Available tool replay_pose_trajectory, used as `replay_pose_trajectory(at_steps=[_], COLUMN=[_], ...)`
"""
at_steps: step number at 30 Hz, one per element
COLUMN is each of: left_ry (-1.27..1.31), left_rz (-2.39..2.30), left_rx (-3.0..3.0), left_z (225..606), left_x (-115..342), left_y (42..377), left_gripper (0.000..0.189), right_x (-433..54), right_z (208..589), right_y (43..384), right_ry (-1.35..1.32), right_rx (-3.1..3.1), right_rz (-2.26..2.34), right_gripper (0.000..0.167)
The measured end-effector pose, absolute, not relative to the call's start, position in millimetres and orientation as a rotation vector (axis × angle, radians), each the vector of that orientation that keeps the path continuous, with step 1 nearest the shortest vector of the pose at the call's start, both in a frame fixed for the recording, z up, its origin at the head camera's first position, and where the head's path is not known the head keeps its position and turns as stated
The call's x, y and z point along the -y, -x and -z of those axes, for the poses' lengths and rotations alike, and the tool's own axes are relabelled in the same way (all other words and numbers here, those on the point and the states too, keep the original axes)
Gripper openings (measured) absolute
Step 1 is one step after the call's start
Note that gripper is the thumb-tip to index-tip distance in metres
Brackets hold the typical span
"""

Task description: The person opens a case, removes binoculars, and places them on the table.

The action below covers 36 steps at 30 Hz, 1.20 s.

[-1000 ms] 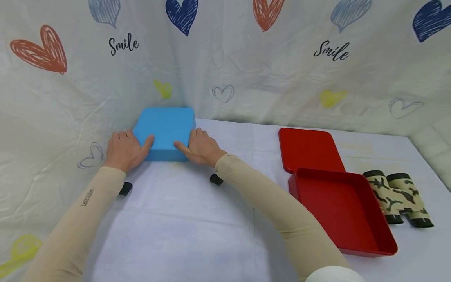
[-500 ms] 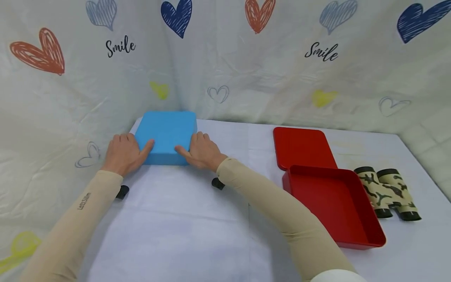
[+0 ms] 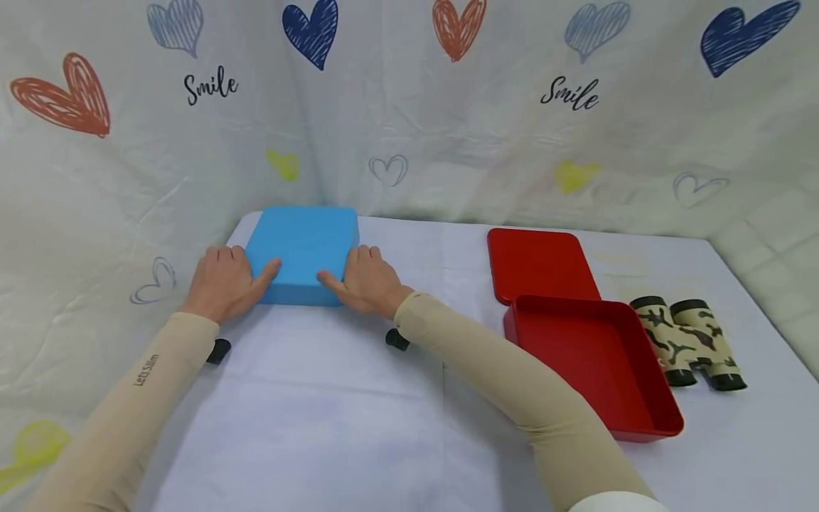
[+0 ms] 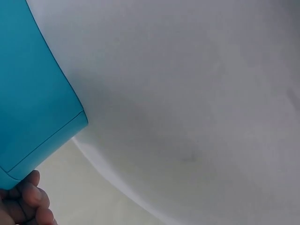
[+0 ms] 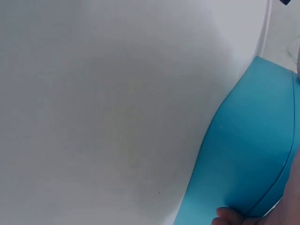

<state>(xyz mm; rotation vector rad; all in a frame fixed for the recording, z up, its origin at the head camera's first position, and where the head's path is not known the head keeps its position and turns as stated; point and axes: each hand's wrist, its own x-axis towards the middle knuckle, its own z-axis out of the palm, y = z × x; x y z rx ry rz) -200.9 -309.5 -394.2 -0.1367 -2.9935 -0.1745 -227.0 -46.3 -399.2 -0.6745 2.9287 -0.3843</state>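
A closed light-blue box (image 3: 301, 245) lies at the back left of the table, a lid seam running round its side in both wrist views. My left hand (image 3: 225, 281) grips its left side, thumb stretched over the near corner. On the right side my right hand (image 3: 371, 281) holds it, thumb across the front corner. The left wrist view shows curled fingertips (image 4: 35, 199) beneath a corner of the box. In the right wrist view, fingertips (image 5: 229, 215) press against its blue wall; the remaining fingers are mostly hidden.
An open red box (image 3: 595, 355) sits at the right, overlapping a flat red lid (image 3: 544, 263) behind it. Camouflage binoculars (image 3: 691, 345) lie to its right. A heart-printed sheet (image 3: 448, 128) hangs behind the white-covered table (image 3: 320, 427).
The blue box has come slightly toward me with both hands on it, baring the table's back left corner. The head view has turned a little, shifting the red box and binoculars leftward and up.
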Motion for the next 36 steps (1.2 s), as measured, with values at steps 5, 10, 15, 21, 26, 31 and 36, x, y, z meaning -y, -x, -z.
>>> replay_pose_trajectory(at_steps=[5,10,15,21,26,31,36], left_ry=[0.169,0.206,0.243,0.264,0.267,0.279,0.317], left_rz=[0.175,0.146,0.125,0.146,0.149,0.153,0.153], left_rx=[2.996,2.985,2.963,2.969,2.967,2.977,2.960], left_z=[392.3,393.9,394.4,394.5,394.8,395.2,394.8], left_x=[305.8,302.0,300.0,296.4,293.3,288.5,283.6], left_y=[196.6,193.0,189.4,183.8,179.2,171.5,164.6], left_gripper=[0.082,0.078,0.073,0.073,0.071,0.069,0.065], right_x=[42.0,37.3,33.5,26.2,20.5,14.3,8.2], right_z=[397.9,396.7,395.0,393.2,392.2,391.9,390.1], right_y=[219.6,211.4,203.2,195.6,189.4,181.1,173.1], right_ry=[0.652,0.639,0.630,0.622,0.637,0.659,0.680], right_rx=[-2.939,-2.925,-2.920,-2.932,-2.919,-2.912,-2.937], right_rz=[0.364,0.382,0.367,0.358,0.392,0.392,0.355], right_gripper=[0.082,0.080,0.082,0.082,0.082,0.081,0.079])
